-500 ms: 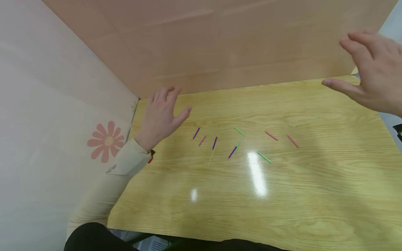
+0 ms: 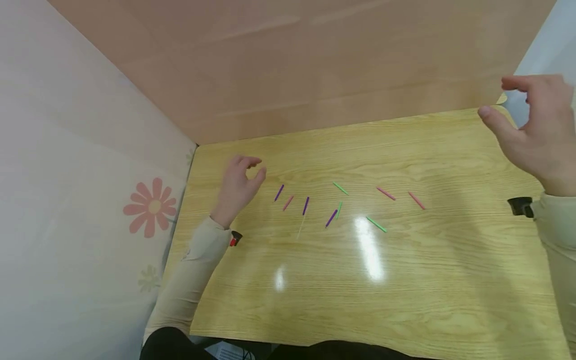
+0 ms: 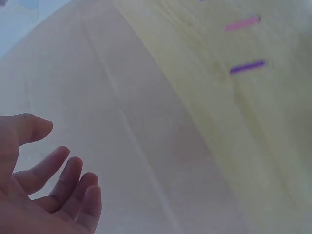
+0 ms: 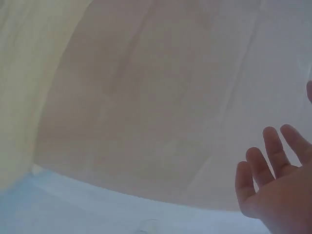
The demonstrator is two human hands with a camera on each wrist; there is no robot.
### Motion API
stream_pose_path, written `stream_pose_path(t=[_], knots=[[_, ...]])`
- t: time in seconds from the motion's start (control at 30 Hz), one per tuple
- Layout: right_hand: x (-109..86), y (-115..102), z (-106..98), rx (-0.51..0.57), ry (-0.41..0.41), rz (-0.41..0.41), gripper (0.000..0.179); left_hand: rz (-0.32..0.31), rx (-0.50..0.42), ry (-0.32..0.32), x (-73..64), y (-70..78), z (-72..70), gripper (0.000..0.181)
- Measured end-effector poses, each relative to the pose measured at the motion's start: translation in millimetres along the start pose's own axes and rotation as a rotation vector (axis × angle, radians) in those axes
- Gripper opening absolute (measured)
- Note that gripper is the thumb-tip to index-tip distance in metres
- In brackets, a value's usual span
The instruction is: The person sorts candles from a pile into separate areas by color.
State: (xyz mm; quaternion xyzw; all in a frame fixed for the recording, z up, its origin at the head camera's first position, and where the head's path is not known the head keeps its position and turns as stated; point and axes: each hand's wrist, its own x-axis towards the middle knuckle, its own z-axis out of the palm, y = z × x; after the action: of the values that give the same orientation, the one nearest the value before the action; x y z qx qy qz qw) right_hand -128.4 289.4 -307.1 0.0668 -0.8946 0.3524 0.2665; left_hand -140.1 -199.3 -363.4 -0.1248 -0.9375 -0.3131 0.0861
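Short thin sticks lie scattered on the wooden table (image 2: 324, 280) in the head view. Nearest to my left hand (image 2: 237, 189) are a purple stick (image 2: 279, 193) and a pink stick (image 2: 288, 202). A second purple stick (image 2: 306, 206) meets a pale stick (image 2: 301, 227). The third purple stick (image 2: 331, 218) lies against a green stick (image 2: 339, 210). Two more green sticks (image 2: 376, 224) and two pink sticks (image 2: 386, 193) lie farther right. My left hand hovers at the table's left, fingers loosely bent and holding nothing. Also bare, my right hand (image 2: 542, 135) is raised over the far right corner.
A brown panel (image 2: 315, 70) rises along the table's back edge. At the left stands a white sheet (image 2: 81, 200) with a pink flower print (image 2: 154, 206). Bright reflections lie on the tabletop. Each wrist wears a small dark device (image 2: 520, 206).
In the head view, my left hand has moved down and slightly right, its fingers bending more. My right hand has lowered, bringing its sleeve into view. The sticks lie as before.
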Motion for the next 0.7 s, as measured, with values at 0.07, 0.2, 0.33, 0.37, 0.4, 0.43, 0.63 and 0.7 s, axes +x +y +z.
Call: stream_pose_path(t=[0.07, 0.2, 0.33, 0.37, 0.4, 0.43, 0.63, 0.7], knots=[[-9.7, 6, 9, 0.081, 0.023, 0.121, 0.041, -0.073, -0.058, -0.02, -4.5, -8.8, 11.5, 0.029], [-36.7, 23, 30, 0.225, 0.015, 0.347, 0.034, -0.203, -0.163, -0.048, -19.2, -29.2, 37.6, 0.029], [-68.4, 41, 53, 0.291, -0.07, 0.501, 0.029, -0.359, -0.259, -0.07, -35.1, -47.1, 63.3, 0.029], [-75.6, 45, 58, 0.295, -0.092, 0.531, 0.027, -0.398, -0.278, -0.072, -37.9, -50.0, 69.3, 0.029], [-82.6, 49, 62, 0.293, -0.116, 0.557, 0.025, -0.432, -0.291, -0.073, -40.3, -52.3, 75.1, 0.028], [-88.8, 53, 66, 0.29, -0.134, 0.579, 0.024, -0.465, -0.307, -0.073, -42.1, -54.0, 80.8, 0.027], [-119.6, 69, 82, 0.259, -0.281, 0.674, 0.023, -0.555, -0.344, -0.09, -47.6, -54.2, 107.2, 0.027], [-126.5, 71, 86, 0.238, -0.345, 0.685, 0.033, -0.569, -0.359, -0.099, -49.2, -52.5, 111.9, 0.028]])
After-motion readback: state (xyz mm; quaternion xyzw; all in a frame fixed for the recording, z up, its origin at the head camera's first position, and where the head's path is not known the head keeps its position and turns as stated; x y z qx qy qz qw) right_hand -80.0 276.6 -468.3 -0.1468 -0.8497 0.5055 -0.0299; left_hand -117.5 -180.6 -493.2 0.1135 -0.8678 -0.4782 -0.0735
